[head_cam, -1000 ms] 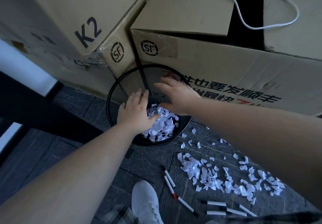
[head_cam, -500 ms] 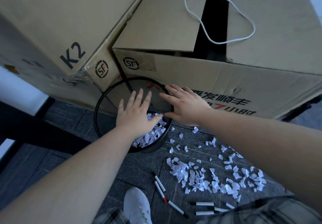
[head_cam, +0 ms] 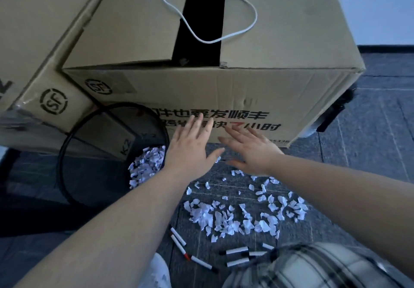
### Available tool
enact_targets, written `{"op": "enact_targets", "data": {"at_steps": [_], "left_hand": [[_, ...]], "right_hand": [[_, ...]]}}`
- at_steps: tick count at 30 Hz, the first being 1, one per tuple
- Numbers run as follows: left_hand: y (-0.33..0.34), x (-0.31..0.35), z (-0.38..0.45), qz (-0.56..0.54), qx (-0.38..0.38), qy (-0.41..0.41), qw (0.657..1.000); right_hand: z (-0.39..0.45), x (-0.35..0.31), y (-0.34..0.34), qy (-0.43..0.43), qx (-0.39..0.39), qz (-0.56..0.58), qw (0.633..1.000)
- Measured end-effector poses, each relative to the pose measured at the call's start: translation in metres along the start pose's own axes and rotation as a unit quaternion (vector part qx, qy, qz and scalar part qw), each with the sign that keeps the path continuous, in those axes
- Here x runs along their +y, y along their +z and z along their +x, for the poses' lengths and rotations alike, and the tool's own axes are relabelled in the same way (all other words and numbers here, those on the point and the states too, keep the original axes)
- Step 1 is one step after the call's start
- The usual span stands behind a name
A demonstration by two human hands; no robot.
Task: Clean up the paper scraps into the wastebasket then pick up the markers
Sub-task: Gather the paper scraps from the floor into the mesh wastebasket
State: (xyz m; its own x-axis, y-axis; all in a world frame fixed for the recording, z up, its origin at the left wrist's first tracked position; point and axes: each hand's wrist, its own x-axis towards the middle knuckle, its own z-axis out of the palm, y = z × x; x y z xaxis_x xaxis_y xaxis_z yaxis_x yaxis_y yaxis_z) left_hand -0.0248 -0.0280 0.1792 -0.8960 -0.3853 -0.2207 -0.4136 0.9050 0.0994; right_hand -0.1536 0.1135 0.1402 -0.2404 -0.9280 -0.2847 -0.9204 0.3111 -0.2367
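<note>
Head view: dark, seemingly tiled floor (head_cam: 369, 131) beneath cardboard boxes (head_cam: 224, 90).

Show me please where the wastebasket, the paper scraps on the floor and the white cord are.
wastebasket (head_cam: 67, 144): head view, on its black rim, left side.
paper scraps (head_cam: 215, 218): head view, on the dense pile on the floor.
white cord (head_cam: 254, 14): head view, on the loop's right bend.

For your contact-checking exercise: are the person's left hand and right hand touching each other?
Apart. The head view shows dark floor and box front between the left hand and right hand, both open with fingers spread.
</note>
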Motion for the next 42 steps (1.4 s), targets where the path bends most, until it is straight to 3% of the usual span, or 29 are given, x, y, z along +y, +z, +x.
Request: {"op": "enact_targets", "data": {"at_steps": [15,26,33,37,42], "left_hand": [[0.147,0.007,0.053,-0.005,-0.143,0.003,0.990],[0.229,0.008,0.077,-0.129,-0.176,-0.081,0.972],[0.250,0.022,0.053,-0.218,-0.146,0.037,0.964],[0.244,0.029,0.051,-0.234,-0.152,0.071,0.958],[0.247,0.037,0.075,-0.219,-0.139,0.072,0.963]], "right_hand": [[0.011,0.078,0.133,0.043,-0.035,0.031,0.998],[0.036,0.106,0.199,0.108,-0.028,0.055,0.992],[0.012,0.086,0.220,0.002,0.063,0.097,0.993],[0.002,0.115,0.207,0.068,0.124,0.054,0.988],[-0.011,0.151,0.208,0.154,0.102,0.018,0.983]]}}
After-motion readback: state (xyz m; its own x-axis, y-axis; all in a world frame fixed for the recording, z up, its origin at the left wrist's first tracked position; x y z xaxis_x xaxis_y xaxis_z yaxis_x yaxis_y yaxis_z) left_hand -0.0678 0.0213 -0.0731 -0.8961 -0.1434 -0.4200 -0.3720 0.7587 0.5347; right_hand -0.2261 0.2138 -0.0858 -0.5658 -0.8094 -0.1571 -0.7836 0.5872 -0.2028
